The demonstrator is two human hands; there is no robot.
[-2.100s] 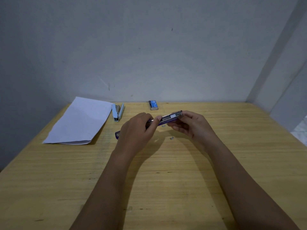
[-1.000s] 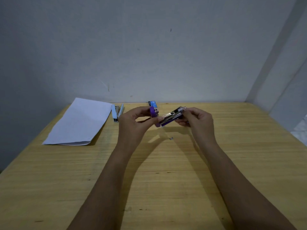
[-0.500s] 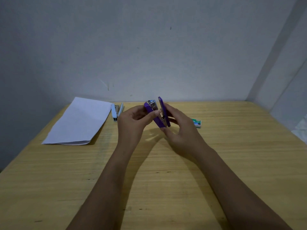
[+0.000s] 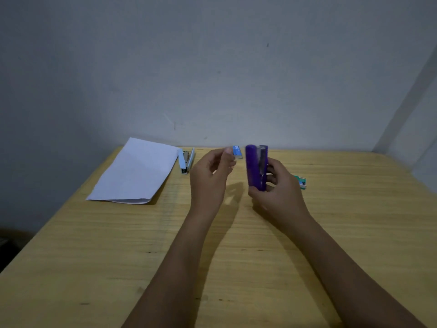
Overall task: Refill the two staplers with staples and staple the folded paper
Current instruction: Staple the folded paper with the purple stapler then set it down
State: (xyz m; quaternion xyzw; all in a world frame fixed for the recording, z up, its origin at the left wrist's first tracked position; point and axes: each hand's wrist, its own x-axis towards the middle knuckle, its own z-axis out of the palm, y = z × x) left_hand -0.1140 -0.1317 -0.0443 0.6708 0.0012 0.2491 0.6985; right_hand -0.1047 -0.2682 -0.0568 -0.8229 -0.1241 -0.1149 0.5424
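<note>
My right hand point(image 4: 280, 192) grips a purple stapler point(image 4: 253, 167), held upright above the table with its top nearly closed against the metal magazine. My left hand point(image 4: 210, 178) hovers just left of it, fingers loosely curled, holding nothing I can see. A light blue stapler point(image 4: 185, 160) lies open at the back of the table beside the folded white paper point(image 4: 134, 172). A blue staple box point(image 4: 237, 151) rests near the wall behind my left fingertips. A green staple box point(image 4: 300, 181) lies to the right of my right hand, partly hidden by it.
The wooden table point(image 4: 212, 245) butts against a grey wall point(image 4: 212, 79) at the back. Its left edge drops to a dark floor point(image 4: 9, 242).
The purple stapler went from lying open between both hands to upright and nearly closed in my right hand. My left hand let go of it and drew left.
</note>
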